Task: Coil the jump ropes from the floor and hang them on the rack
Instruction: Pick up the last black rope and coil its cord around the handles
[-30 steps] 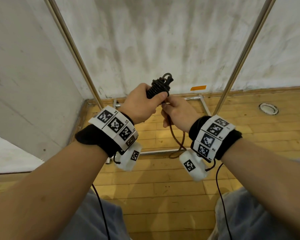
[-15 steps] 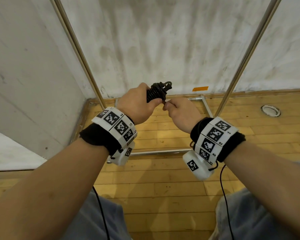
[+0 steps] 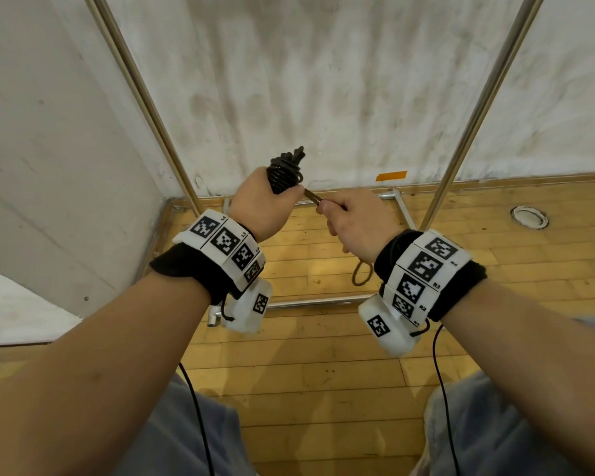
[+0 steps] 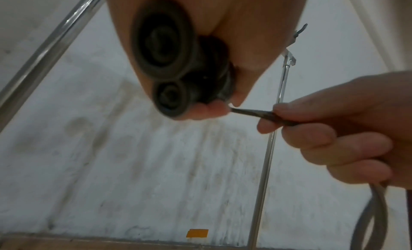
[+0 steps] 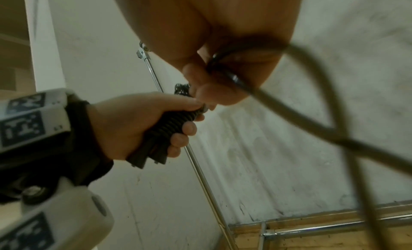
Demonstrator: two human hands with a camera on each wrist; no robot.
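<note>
My left hand [image 3: 265, 207] grips the two dark jump rope handles [image 4: 162, 47] held together, with the rope wound in tight coils [image 3: 284, 171] around them. The coils also show between its fingers [image 5: 176, 121]. My right hand [image 3: 351, 225] pinches the free rope end [image 3: 312, 195] just right of the bundle, pulled taut between the two hands [image 4: 252, 113]. A slack loop [image 3: 361, 274] of rope hangs below the right hand [image 5: 316, 88]. The metal rack [image 3: 145, 97] stands in front of me against the wall, with its other upright [image 3: 478, 97] at the right.
The rack's base bars [image 3: 310, 302] lie on the wooden floor [image 3: 323, 355] near the wall corner. An orange tape mark [image 3: 390, 175] is on the wall's foot. A round white fitting [image 3: 529, 217] sits in the floor at the right.
The right hand has moved away to the right of the bundle, drawing the rope end taut. Both hands have risen slightly, and the hanging loop is shorter.
</note>
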